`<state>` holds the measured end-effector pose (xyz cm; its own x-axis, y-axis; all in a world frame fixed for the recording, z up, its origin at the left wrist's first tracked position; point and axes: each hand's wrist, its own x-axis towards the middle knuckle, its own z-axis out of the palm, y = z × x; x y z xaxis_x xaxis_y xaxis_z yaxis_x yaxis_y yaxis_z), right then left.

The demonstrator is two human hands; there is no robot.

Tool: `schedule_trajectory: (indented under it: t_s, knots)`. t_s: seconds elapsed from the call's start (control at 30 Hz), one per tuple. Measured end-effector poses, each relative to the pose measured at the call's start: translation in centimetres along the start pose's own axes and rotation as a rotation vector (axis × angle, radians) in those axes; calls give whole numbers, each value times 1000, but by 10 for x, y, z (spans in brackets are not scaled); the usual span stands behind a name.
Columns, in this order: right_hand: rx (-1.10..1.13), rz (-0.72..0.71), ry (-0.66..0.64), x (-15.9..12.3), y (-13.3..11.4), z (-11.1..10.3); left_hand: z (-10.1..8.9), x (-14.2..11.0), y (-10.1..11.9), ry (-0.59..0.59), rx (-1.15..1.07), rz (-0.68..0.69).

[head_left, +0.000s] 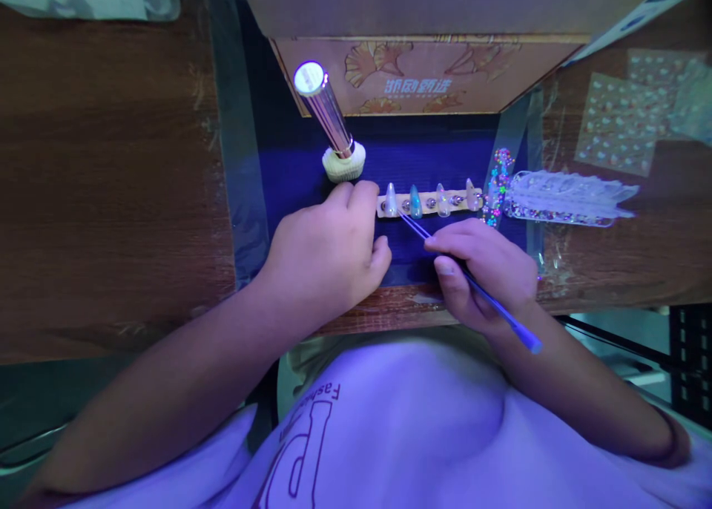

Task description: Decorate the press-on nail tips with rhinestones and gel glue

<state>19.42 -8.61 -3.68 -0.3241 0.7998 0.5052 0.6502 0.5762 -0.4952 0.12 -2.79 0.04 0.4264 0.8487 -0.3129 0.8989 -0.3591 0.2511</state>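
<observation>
My left hand [331, 245] is closed at the left end of a pale nail display strip [431, 204]; its fingertips are partly hidden. Several pointed false nails stand along the strip: a whitish one [391, 199] nearest that hand, then a teal one [415, 202], a glittery one [443, 200] and a pale one [470, 195], with small metal balls between them. In my right hand [483, 268] is a pair of thin tweezers [416, 228], held like a pen. The tweezers' tips lie close by the base of the whitish nail; I cannot tell whether they touch it.
A lit cylindrical lamp [329, 112] leans in a pale fluted holder [344, 164] behind my left hand. A patterned box [400, 79] stands at the back. To the right are a beaded piece [499, 186], a case of clear nail tips [572, 196] and decorated sheets [617, 123].
</observation>
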Motion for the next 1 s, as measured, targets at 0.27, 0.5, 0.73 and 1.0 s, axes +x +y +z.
schedule_trajectory:
  t_s: [0.27,0.5,0.73,1.0]
  knots:
    - [7,-18,-7,0,-3,-4,0,0,0,2,15,8]
    - [13,-85,5,-8,-12,-18,0,-2,-1,12,15,14]
    - [-4,-182,-50,11,2,-51,1,0,-5,22,4,25]
    - [-1,-491,-194,56,46,-56,1,0,-6,22,10,33]
